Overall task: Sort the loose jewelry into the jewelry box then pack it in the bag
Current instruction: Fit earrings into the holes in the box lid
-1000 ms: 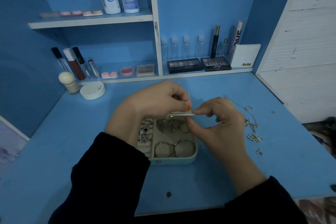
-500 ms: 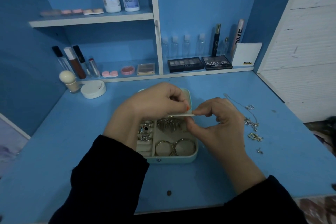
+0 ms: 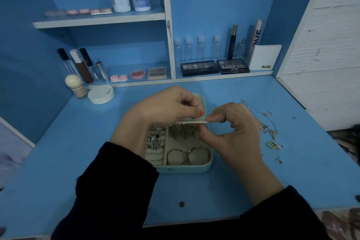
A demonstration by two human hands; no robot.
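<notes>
A head-worn view looks down on a blue desk (image 3: 253,181). Near its back left edge stand a cream sponge applicator (image 3: 75,85) and a white round jar (image 3: 101,94).

Little has changed over the last second. Both hands remain above the middle of the desk, joined on the same thin pale strip (image 3: 191,122). This fiddly step is probably unfinished, so sorting is only partly done.

The left hand (image 3: 159,115) arches over the back of the open mint jewelry box (image 3: 187,168), knuckles up. Its thumb and forefinger pinch the strip's left part; whether a small piece sits between them is too small to tell.

The box holds rings (image 3: 155,138) in its left rolls, leaf-shaped earrings (image 3: 183,131) behind and two hoop earrings (image 3: 188,156) in front.

The right hand (image 3: 233,132) comes in from the right, fingers curled, pinching the strip's right end.

Loose jewelry waits near the desk's right edge: a tangled chain with pendants (image 3: 269,130), a buckle-shaped piece (image 3: 273,145) and a small stud (image 3: 278,160). No bag is in view.
</notes>
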